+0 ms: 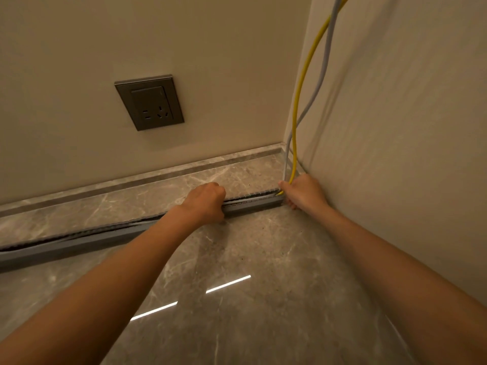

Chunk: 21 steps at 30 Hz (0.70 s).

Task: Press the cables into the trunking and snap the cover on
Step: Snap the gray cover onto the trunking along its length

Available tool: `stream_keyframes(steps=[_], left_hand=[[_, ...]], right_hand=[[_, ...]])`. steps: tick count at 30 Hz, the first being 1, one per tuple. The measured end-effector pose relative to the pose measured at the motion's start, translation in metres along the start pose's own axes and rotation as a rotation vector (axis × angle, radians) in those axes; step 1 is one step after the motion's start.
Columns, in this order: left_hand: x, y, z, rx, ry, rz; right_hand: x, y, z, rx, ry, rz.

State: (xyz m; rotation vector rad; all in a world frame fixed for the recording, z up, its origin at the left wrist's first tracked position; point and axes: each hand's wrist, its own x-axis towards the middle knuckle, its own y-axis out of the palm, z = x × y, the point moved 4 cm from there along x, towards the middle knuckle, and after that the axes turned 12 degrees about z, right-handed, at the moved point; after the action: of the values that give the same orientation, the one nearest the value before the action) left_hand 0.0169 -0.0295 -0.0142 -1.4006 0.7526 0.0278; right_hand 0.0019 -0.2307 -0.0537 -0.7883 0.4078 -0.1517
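Head view is looking down into a corner where two pale walls are meeting a polished grey marble surface point(250, 259). Grey slotted trunking point(253, 202) is lying flat on the marble, running from the left edge of the picture to the right-hand wall, well apart from the raised marble ledge point(163, 175) at the foot of the back wall.

The left hand point(207, 202) is resting on top of the trunking part-way along it, knuckles up and fingers curled down over the channel, clasping it. The right hand point(303, 192) is sitting at the trunking's end, right against the side wall. Its thumb is lying beside the yellow cable point(297, 114), and it seems to be pinching that cable where it is bending into the open channel, though the fingers are tucked under the palm and are hard to make out. The grey cable point(320, 83) is hanging down the corner alongside the yellow one, crossing it higher up and reaching the trunking end just beside the thumb.

To the left of the left hand, a dark gap is showing along the top of the trunking. A grey wall socket point(149, 102) is sitting on the back wall above the ledge.
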Motion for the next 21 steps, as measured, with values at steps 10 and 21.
stream_keyframes(steps=[10,21], left_hand=[[-0.001,-0.003,0.0,0.029,0.014,-0.043],[-0.001,0.001,-0.01,0.142,0.053,-0.059]], right_hand=[[-0.018,0.005,0.034,-0.577,-0.457,0.207],[-0.019,0.015,0.029,-1.007,-0.507,0.181]])
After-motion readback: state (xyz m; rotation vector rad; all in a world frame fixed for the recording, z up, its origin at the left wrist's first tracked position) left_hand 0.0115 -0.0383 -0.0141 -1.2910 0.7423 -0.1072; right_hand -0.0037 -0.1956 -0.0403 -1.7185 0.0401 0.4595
